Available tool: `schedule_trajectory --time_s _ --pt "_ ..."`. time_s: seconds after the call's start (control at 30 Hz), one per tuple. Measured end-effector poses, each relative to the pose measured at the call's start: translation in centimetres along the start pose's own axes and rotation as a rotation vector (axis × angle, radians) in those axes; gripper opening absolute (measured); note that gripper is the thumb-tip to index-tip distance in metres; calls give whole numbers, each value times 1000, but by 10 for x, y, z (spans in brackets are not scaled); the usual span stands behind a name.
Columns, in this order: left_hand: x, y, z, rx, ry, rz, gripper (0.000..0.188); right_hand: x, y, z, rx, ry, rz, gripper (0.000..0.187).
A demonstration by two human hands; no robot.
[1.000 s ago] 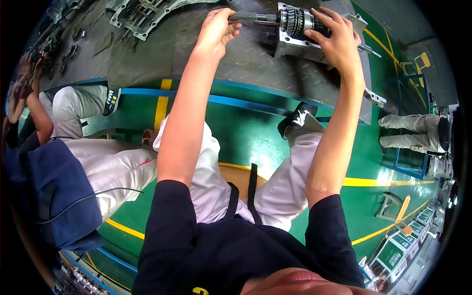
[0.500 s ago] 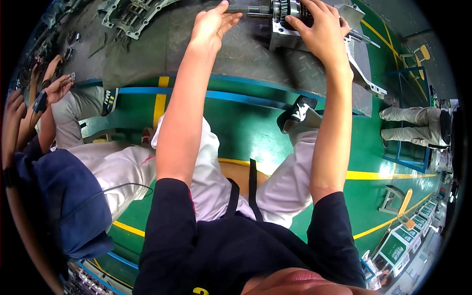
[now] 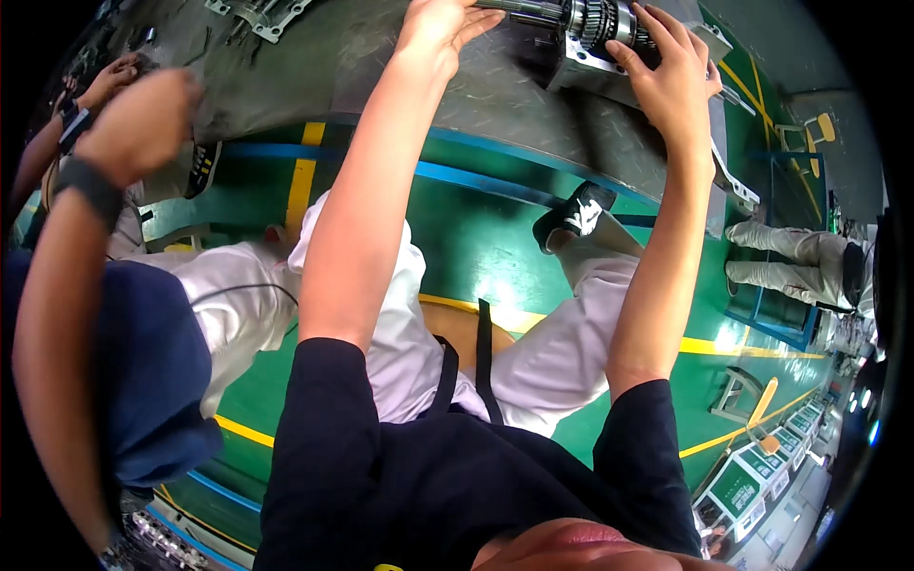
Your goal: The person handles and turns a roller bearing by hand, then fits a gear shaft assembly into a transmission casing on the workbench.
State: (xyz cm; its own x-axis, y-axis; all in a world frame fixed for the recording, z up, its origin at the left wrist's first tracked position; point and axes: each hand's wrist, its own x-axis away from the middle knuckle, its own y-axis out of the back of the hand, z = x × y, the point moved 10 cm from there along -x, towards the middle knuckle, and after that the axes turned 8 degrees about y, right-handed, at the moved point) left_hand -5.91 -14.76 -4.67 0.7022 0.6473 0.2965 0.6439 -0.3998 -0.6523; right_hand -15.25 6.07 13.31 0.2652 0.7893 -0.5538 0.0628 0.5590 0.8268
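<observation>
A metal gear shaft with a cluster of toothed gears lies at the top of the view, over a grey metal gearbox housing. My left hand grips the splined left end of the shaft, thumb and fingers around it; the very tip is hidden by the hand and the picture's edge. Around the right end of the gears my right hand is closed, thumb on the near side and fingers over the far side. The right part of the housing is partly behind my right hand and forearm.
The worn metal workbench has a blue frame rail along its near edge. Another housing part lies at the far left. Close on my left sits a co-worker, one hand raised. Another person's legs and a stool are at the right.
The view has shifted, so the bench parts appear higher and further right. Both my hands keep their hold on the gear shaft. The co-worker's near arm has swung up toward the bench.
</observation>
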Motion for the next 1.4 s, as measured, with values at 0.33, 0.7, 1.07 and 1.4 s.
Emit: schedule_trajectory --time_s 0.33,0.7,1.07,1.4 --pt "-4 0 5 -59 2 33 23 -3 -5 -2 80 -42 -6 51" --pt "9 2 1 -163 -21 -75 32 -10 -7 5 42 -74 0 44" --pt "1 1 4 -120 -3 -18 21 -5 -10 -2 -9 -60 -6 44" --pt "10 7 1 -103 66 -146 16 -4 -7 9 91 -55 -12 44"
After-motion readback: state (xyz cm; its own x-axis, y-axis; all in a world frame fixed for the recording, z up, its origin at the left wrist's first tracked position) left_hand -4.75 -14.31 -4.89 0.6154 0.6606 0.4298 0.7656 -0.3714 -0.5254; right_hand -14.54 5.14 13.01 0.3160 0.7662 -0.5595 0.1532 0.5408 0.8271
